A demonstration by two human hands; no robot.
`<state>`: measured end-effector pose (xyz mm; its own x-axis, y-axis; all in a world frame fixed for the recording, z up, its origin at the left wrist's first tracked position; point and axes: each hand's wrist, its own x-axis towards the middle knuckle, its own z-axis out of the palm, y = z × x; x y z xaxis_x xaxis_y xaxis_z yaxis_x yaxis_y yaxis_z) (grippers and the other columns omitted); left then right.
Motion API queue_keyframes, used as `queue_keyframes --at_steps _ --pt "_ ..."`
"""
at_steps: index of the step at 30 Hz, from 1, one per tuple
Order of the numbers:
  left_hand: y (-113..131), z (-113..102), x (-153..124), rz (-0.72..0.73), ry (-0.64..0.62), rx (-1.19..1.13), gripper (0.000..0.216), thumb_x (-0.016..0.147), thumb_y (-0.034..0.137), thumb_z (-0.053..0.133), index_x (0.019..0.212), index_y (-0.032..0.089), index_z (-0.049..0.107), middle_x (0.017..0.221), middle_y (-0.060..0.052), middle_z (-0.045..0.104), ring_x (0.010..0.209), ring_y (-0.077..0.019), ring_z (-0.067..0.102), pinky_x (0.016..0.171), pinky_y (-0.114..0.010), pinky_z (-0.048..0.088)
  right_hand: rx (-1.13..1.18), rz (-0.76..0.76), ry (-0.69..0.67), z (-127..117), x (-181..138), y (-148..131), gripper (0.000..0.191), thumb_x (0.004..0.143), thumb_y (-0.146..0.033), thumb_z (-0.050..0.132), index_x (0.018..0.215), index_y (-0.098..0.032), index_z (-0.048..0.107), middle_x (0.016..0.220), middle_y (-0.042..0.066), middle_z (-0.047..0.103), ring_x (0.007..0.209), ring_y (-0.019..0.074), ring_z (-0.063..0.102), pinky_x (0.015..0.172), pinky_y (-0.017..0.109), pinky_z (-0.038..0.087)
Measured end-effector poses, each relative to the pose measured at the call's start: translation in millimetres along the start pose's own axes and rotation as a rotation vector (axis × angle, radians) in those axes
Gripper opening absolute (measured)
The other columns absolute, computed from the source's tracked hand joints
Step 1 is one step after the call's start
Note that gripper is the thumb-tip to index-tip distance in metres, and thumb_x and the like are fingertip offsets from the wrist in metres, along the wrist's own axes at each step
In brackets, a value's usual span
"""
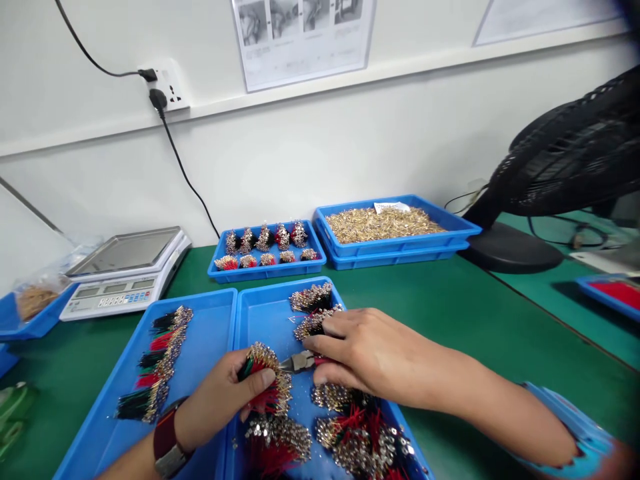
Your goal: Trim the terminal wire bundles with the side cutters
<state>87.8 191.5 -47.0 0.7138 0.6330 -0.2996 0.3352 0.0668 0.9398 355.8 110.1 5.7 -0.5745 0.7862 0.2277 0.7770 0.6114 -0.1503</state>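
My left hand [245,383] is closed round a bundle of short red, black and green wires with metal terminals [273,370] on their ends. In my right hand [365,353] is a pair of pliers [301,361], its jaws pointing left and touching or nearly touching the bundle's terminals. Both hands are over the right blue tray [260,300]. More wire bundles lie in that tray: one [280,437] below my left hand, several near my right hand. The left blue tray [200,340] holds a row of wire bundles [160,360].
Behind are a blue tray of bundles [267,270] and stacked blue trays [395,250] of loose gold terminals [380,223]. A white weighing scale [125,267] stands at left, a black fan [515,247] at right. A power cord [185,173] hangs down the wall.
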Motion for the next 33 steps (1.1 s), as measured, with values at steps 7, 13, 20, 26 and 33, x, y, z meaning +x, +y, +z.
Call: queue_keyframes --at_steps 7,13,20,26,33 --pt "3 4 -1 -0.046 -0.003 -0.019 0.055 0.082 0.069 0.071 0.089 0.015 0.062 0.064 0.003 0.059 0.047 -0.0075 0.045 0.039 -0.017 0.033 -0.118 -0.002 0.042 12 2 0 0.039 0.105 -0.053 0.048 0.105 -0.018 0.066 0.086 0.006 0.064 0.079 0.0222 0.056 0.069 0.036 0.037" --pt "16 5 -5 -0.105 -0.041 -0.084 0.054 0.078 0.066 0.076 0.087 0.015 0.062 0.063 0.004 0.058 0.045 -0.0062 0.042 0.036 -0.016 0.032 -0.093 -0.016 0.013 13 3 0 0.039 0.105 -0.053 0.047 0.105 -0.019 0.066 0.088 0.006 0.064 0.081 0.0225 0.056 0.071 0.036 0.039" --pt "11 6 -4 -0.086 -0.007 -0.067 0.054 0.081 0.069 0.071 0.086 0.016 0.061 0.064 0.003 0.061 0.046 -0.0073 0.044 0.04 -0.018 0.033 -0.076 -0.048 0.011 9 4 -1 0.039 0.107 -0.051 0.044 0.099 -0.019 0.065 0.081 0.003 0.062 0.071 0.0191 0.054 0.062 0.035 0.032" --pt "7 5 -1 -0.044 0.084 -0.009 0.055 0.084 0.071 0.066 0.083 0.016 0.061 0.063 0.003 0.06 0.047 -0.0077 0.043 0.045 -0.02 0.034 -0.035 -0.045 -0.035 6 3 -3 0.04 0.107 -0.051 0.043 0.096 -0.019 0.064 0.077 0.002 0.06 0.067 0.0173 0.051 0.058 0.035 0.027" --pt "6 2 -2 -0.007 0.027 -0.046 0.053 0.082 0.067 0.072 0.084 0.014 0.063 0.063 0.004 0.056 0.047 -0.0072 0.041 0.042 -0.019 0.033 -0.027 -0.034 0.025 3 3 -1 0.045 0.108 -0.053 0.038 0.1 -0.018 0.065 0.08 0.004 0.061 0.07 0.0179 0.052 0.061 0.034 0.031"
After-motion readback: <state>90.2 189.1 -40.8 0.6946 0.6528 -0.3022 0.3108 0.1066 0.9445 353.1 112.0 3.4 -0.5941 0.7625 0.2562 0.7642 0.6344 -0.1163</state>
